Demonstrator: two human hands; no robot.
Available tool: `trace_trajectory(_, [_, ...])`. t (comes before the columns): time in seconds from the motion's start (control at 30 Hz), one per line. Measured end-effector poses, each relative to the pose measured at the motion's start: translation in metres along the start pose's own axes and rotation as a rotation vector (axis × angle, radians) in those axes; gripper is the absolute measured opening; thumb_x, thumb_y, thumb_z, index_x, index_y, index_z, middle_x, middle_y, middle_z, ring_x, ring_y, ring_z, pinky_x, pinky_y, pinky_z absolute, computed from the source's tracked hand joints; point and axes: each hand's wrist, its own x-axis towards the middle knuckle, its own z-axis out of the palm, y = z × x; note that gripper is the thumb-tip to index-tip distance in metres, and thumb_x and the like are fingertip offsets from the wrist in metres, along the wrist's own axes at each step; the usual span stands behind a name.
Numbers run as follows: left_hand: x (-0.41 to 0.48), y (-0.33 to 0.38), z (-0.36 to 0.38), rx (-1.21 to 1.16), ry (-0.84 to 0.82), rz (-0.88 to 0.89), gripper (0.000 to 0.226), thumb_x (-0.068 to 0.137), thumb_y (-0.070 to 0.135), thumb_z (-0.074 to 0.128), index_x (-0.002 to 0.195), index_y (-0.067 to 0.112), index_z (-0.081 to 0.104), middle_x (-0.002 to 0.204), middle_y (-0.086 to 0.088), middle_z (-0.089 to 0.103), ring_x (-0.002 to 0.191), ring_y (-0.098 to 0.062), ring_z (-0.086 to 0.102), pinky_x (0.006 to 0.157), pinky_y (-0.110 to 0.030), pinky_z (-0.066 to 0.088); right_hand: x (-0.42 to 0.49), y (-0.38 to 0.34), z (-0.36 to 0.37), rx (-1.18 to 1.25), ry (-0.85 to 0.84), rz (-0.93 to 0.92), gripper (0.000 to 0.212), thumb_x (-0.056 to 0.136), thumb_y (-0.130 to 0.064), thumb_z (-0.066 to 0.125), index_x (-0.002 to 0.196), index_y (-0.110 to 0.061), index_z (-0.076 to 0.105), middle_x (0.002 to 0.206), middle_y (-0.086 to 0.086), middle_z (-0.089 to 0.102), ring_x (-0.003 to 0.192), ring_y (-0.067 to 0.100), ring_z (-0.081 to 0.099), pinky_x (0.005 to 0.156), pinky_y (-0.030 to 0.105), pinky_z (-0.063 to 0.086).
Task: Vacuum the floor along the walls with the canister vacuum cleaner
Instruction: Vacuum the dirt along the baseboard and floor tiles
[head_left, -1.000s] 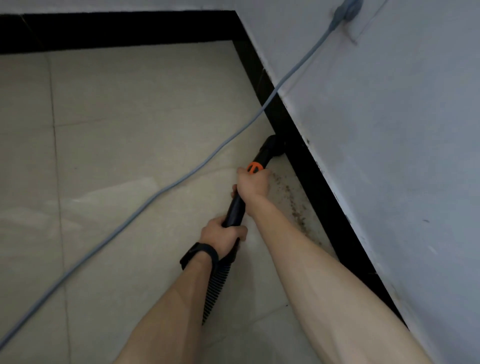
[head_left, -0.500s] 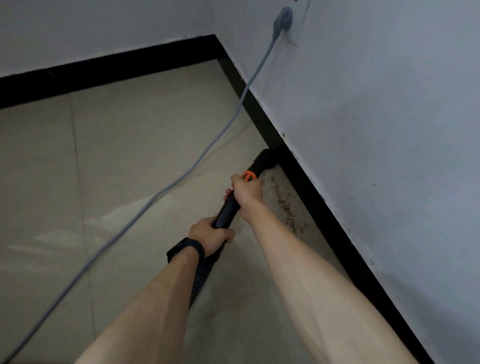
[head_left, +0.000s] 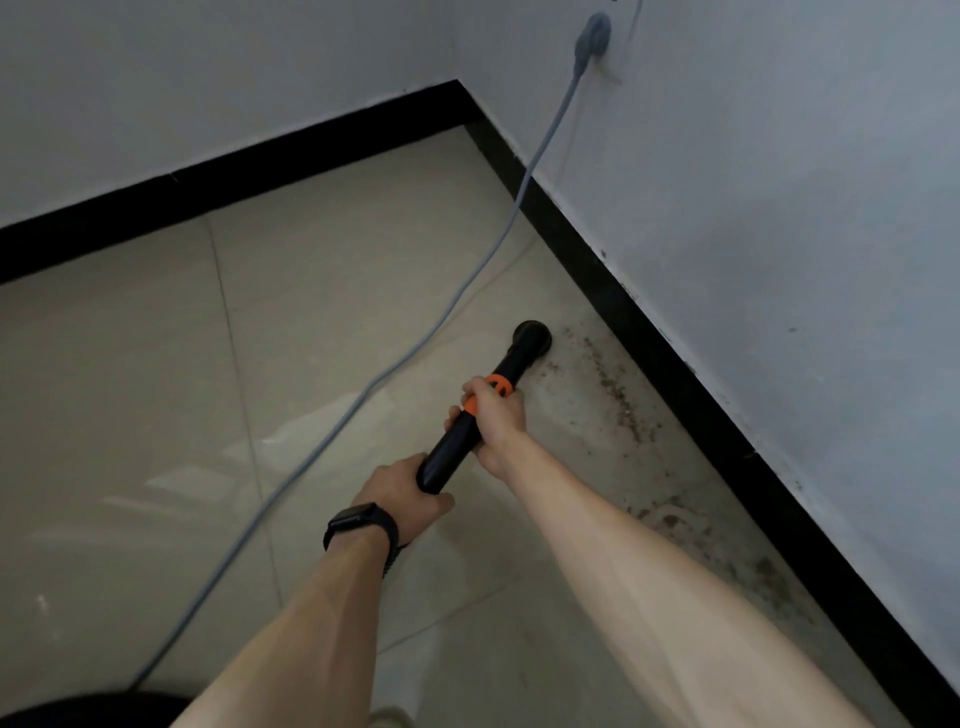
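Both hands hold the black vacuum wand (head_left: 452, 449), which has an orange collar (head_left: 493, 387). My right hand (head_left: 496, 415) grips it just below that collar. My left hand (head_left: 402, 501), with a black watch on the wrist, grips the wand's rear end; the hose behind it is hidden by my arm. The round black nozzle (head_left: 531, 339) rests on the beige tile floor (head_left: 311, 312), a short way left of the black baseboard (head_left: 675, 364). Brown dirt specks (head_left: 618, 400) lie on the floor between nozzle and baseboard.
A grey power cord (head_left: 415, 353) runs from a wall plug (head_left: 592, 39) on the right wall down across the floor to the lower left. A dark rounded shape (head_left: 78, 712) sits at the bottom left edge. The room corner (head_left: 460, 104) is ahead.
The nozzle has pulled back from the baseboard to the left, out onto the open tile. The view has tilted up, showing more of the corner and the wall plug.
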Motion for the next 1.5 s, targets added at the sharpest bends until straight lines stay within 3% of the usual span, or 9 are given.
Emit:
trace_trajectory(0.1, [-0.014, -0.023, 0.016, -0.011, 0.003, -0.006, 0.019, 0.070, 0.042, 0.066, 0.080, 0.032, 0.053, 0.073, 0.007, 0.062, 0.063, -0.013, 0.059, 0.052, -0.025, 0.041, -0.015, 0.027, -0.005, -0.017, 0.014, 0.004, 0.041, 0.091, -0.005, 0.063, 0.129, -0.002, 0.050, 0.071, 0.007, 0.054, 0.047, 0.019, 0.057, 0.052, 0.033, 0.055])
trace_trajectory(0.27, [-0.034, -0.057, 0.044, -0.024, 0.013, -0.015, 0.021, 0.067, 0.045, 0.060, 0.084, 0.036, 0.054, 0.071, 0.008, 0.062, 0.062, -0.012, 0.059, 0.052, -0.026, 0.043, -0.040, 0.060, -0.015, -0.016, 0.039, 0.012, 0.025, 0.092, -0.003, 0.061, 0.113, -0.010, 0.049, 0.071, 0.006, 0.052, 0.048, 0.019, 0.053, 0.052, 0.033, 0.052])
trace_trajectory(0.4, [-0.041, -0.071, 0.048, 0.013, 0.013, -0.009, 0.018, 0.067, 0.045, 0.059, 0.082, 0.038, 0.054, 0.070, 0.009, 0.061, 0.061, -0.010, 0.057, 0.051, -0.026, 0.041, -0.054, 0.076, -0.016, -0.004, 0.069, 0.002, 0.025, 0.093, -0.001, 0.060, 0.112, -0.011, 0.047, 0.070, 0.006, 0.052, 0.048, 0.018, 0.053, 0.052, 0.032, 0.051])
trace_trajectory(0.63, [-0.051, -0.076, 0.052, 0.031, 0.000, 0.016, 0.017, 0.068, 0.042, 0.058, 0.083, 0.037, 0.053, 0.071, 0.009, 0.062, 0.062, -0.014, 0.059, 0.058, -0.029, 0.050, -0.060, 0.089, -0.020, 0.021, 0.160, -0.010, 0.023, 0.091, -0.004, 0.062, 0.108, -0.011, 0.047, 0.073, 0.006, 0.055, 0.046, 0.017, 0.053, 0.053, 0.033, 0.052])
trace_trajectory(0.83, [-0.039, -0.049, 0.050, 0.099, 0.037, 0.058, 0.021, 0.070, 0.046, 0.055, 0.086, 0.034, 0.050, 0.073, 0.010, 0.058, 0.065, -0.019, 0.057, 0.055, -0.029, 0.043, -0.047, 0.067, -0.025, 0.017, 0.216, -0.045, 0.025, 0.088, -0.005, 0.064, 0.105, -0.013, 0.047, 0.066, 0.004, 0.055, 0.041, 0.017, 0.051, 0.049, 0.031, 0.051])
trace_trajectory(1.1, [-0.024, -0.002, 0.065, 0.129, 0.083, 0.076, 0.023, 0.078, 0.046, 0.054, 0.096, 0.032, 0.049, 0.086, 0.003, 0.061, 0.076, -0.025, 0.061, 0.065, -0.034, 0.051, -0.024, 0.024, -0.041, -0.021, 0.162, -0.018, 0.024, 0.082, 0.000, 0.061, 0.100, -0.011, 0.049, 0.051, 0.001, 0.049, 0.040, 0.019, 0.045, 0.046, 0.028, 0.048])
trace_trajectory(1.33, [-0.016, 0.018, 0.069, 0.108, 0.101, 0.067, 0.025, 0.081, 0.045, 0.055, 0.099, 0.029, 0.049, 0.086, 0.003, 0.060, 0.075, -0.023, 0.060, 0.066, -0.034, 0.052, -0.009, 0.008, -0.047, -0.062, 0.150, -0.025, 0.027, 0.081, -0.001, 0.062, 0.104, -0.010, 0.051, 0.054, 0.001, 0.052, 0.041, 0.018, 0.047, 0.047, 0.030, 0.049])
trace_trajectory(1.5, [0.001, 0.034, 0.067, -0.122, 0.013, 0.029, 0.026, 0.072, 0.047, 0.055, 0.094, 0.033, 0.054, 0.079, 0.006, 0.061, 0.067, -0.016, 0.059, 0.054, -0.027, 0.043, 0.007, -0.011, -0.037, -0.246, 0.248, -0.100, 0.033, 0.089, -0.010, 0.064, 0.117, -0.012, 0.046, 0.078, 0.008, 0.060, 0.043, 0.016, 0.054, 0.043, 0.027, 0.050])
